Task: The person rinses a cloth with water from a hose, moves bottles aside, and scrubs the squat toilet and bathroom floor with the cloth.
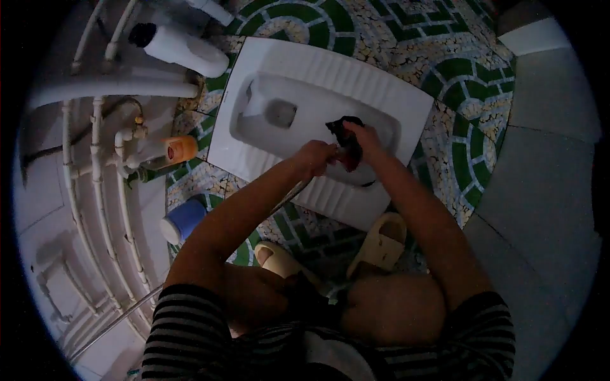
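Over the white squat toilet (219,130), my right hand (363,141) is closed on a dark black and red item (348,159). It looks soft or irregular, and the dim light hides its exact kind. My left hand (316,157) is just to the left, its fingers curled and close to the item. A thin grey hose (293,192) runs up from the lower left, passes behind my left forearm and reaches that hand, which appears closed on its end. The toilet's drain opening (281,114) lies to the left of both hands.
Left of the toilet stand a white bottle with a black cap (184,52), an orange-labelled bottle (181,150) and a blue and white container (184,220). Pipes (100,190) line the left wall. Beige slippers (381,244) rest on green patterned tiles (469,159).
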### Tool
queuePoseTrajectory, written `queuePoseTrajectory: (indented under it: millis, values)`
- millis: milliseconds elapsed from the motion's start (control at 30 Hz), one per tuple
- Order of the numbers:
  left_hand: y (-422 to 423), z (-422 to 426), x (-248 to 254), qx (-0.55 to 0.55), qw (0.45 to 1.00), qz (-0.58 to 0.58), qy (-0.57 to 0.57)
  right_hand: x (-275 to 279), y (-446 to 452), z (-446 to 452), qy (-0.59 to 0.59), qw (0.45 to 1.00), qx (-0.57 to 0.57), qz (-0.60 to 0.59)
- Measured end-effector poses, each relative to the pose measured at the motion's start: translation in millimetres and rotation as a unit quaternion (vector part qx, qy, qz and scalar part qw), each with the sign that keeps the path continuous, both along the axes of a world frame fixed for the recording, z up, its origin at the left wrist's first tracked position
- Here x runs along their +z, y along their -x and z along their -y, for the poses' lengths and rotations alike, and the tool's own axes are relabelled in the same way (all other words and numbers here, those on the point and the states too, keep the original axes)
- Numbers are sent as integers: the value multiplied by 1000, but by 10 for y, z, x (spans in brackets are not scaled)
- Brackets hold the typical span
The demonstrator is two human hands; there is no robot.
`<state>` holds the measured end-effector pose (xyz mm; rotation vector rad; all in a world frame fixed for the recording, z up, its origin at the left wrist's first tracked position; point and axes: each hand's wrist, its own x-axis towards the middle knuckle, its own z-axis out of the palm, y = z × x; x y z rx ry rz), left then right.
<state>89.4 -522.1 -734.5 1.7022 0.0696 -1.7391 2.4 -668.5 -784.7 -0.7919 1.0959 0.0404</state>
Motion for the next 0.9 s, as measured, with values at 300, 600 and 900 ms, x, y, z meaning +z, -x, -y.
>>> queuePoseTrajectory:
  millis: [300, 600, 900]
  values:
    - [-114, 35, 438, 189, 973, -121, 43, 495, -180, -295, -96, 977, -49, 182]
    - [-261, -68, 285, 291, 953, 36, 74, 968, -62, -328, -117, 991, 61, 13]
    - [-366, -301, -405, 51, 980, 173, 84, 762, -146, -227, 71, 985, 57, 148]
